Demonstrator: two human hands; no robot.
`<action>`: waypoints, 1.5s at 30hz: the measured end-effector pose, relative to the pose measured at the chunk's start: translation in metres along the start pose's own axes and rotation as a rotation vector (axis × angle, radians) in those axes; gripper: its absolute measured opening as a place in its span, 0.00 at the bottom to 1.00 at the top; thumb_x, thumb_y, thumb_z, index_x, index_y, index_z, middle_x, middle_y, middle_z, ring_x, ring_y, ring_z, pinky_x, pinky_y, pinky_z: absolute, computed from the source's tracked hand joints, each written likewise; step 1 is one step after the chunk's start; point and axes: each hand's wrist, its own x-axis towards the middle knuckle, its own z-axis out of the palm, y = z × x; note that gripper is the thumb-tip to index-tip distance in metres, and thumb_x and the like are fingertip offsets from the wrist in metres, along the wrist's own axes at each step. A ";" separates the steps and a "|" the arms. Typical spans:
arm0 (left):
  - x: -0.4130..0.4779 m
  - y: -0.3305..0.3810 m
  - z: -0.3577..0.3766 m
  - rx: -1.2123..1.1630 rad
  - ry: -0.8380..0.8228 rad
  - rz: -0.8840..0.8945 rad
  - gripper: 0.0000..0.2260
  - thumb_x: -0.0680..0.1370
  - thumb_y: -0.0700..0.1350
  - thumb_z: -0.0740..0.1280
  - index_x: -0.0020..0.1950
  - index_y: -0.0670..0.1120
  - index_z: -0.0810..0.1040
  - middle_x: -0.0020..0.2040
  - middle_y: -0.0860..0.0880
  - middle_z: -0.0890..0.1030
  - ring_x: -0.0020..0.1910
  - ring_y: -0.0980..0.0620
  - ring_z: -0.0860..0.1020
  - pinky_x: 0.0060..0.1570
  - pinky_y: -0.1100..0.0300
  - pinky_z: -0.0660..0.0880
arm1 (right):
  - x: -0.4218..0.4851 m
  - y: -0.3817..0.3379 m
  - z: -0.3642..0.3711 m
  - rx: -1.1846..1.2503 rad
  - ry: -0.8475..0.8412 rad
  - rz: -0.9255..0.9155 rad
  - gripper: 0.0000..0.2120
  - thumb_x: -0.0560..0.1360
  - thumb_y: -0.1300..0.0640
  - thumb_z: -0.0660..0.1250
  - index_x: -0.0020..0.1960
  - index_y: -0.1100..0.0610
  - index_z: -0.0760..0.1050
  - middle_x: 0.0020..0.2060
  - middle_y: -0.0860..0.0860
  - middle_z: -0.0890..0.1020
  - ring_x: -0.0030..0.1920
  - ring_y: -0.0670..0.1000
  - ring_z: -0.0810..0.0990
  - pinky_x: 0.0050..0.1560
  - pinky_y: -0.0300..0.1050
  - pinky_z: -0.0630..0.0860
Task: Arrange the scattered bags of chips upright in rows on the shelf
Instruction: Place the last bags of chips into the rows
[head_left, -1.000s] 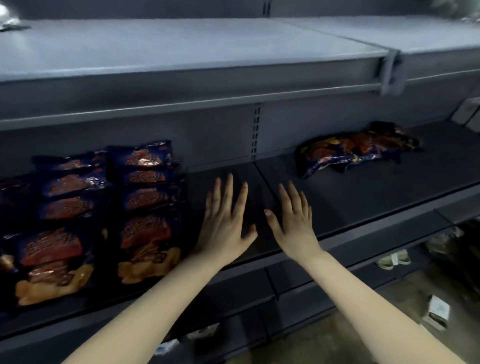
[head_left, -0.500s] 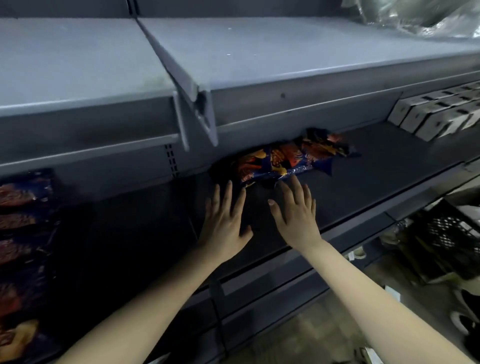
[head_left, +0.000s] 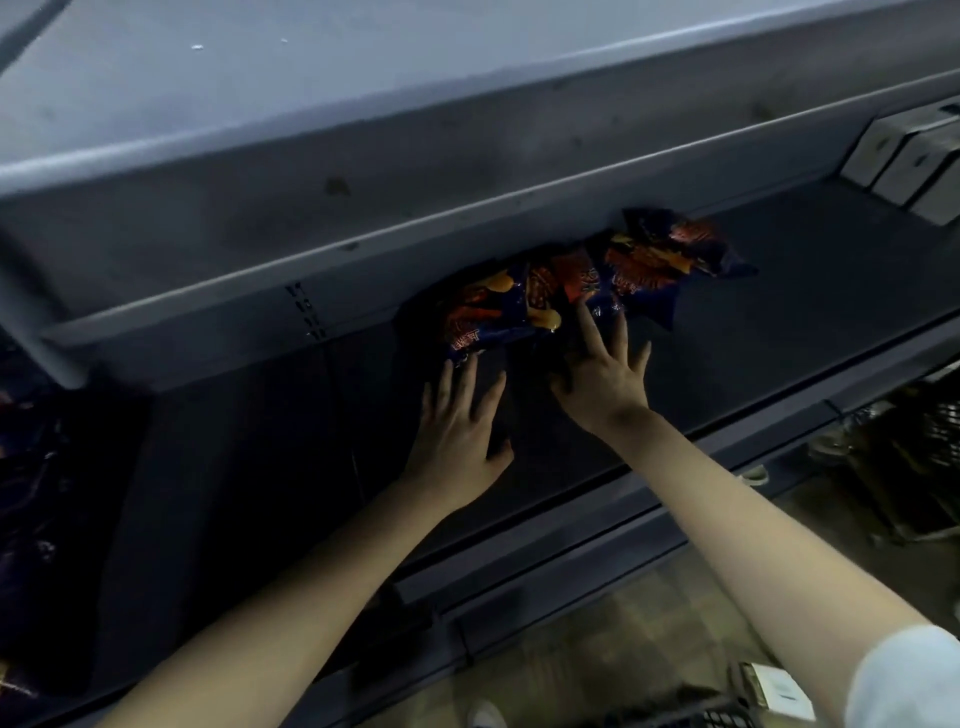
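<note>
Left hand (head_left: 457, 431) and right hand (head_left: 605, 379), fingers straight and holding nothing, met the heaped chip bags (head_left: 571, 280); a flat push could shove them deeper along the shelf (head_left: 779, 338).

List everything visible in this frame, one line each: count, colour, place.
chip bags: several overlapping, exact count unclear, dark blue with orange print, lying flat at the back of the middle shelf.
packets: count unclear, dark, in shadow at far left.
middle shelf: one, dark grey, under the chip bags.
upper shelf: one, grey, overhead.
boxes: at least three, grey, far right end of the middle shelf.
crate: one, black, low at right, below the middle shelf.
white box: one, on the floor, bottom right.
left hand: one, bare, grip open, fingertips at the bags' near edge.
right hand: one, bare, grip open, fingertips on the bags' near edge.
</note>
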 end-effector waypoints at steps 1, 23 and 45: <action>0.001 0.001 0.000 -0.007 0.000 0.000 0.36 0.76 0.56 0.62 0.77 0.50 0.46 0.77 0.43 0.40 0.75 0.40 0.40 0.71 0.41 0.44 | 0.001 0.000 0.002 0.003 -0.008 -0.001 0.27 0.79 0.43 0.53 0.76 0.47 0.56 0.75 0.43 0.35 0.74 0.61 0.33 0.68 0.72 0.40; -0.002 -0.003 -0.004 -0.095 0.124 0.007 0.33 0.76 0.52 0.63 0.77 0.47 0.53 0.77 0.38 0.48 0.75 0.39 0.44 0.71 0.42 0.48 | -0.055 -0.005 -0.021 0.274 0.345 -0.124 0.33 0.79 0.41 0.49 0.76 0.62 0.53 0.77 0.48 0.49 0.74 0.57 0.58 0.71 0.60 0.60; -0.114 -0.114 -0.087 -0.958 0.505 -0.274 0.31 0.77 0.59 0.53 0.77 0.47 0.53 0.76 0.46 0.59 0.73 0.51 0.60 0.69 0.59 0.58 | -0.130 -0.177 -0.018 0.951 0.293 -0.561 0.33 0.78 0.45 0.59 0.74 0.64 0.57 0.75 0.44 0.55 0.74 0.50 0.60 0.67 0.54 0.70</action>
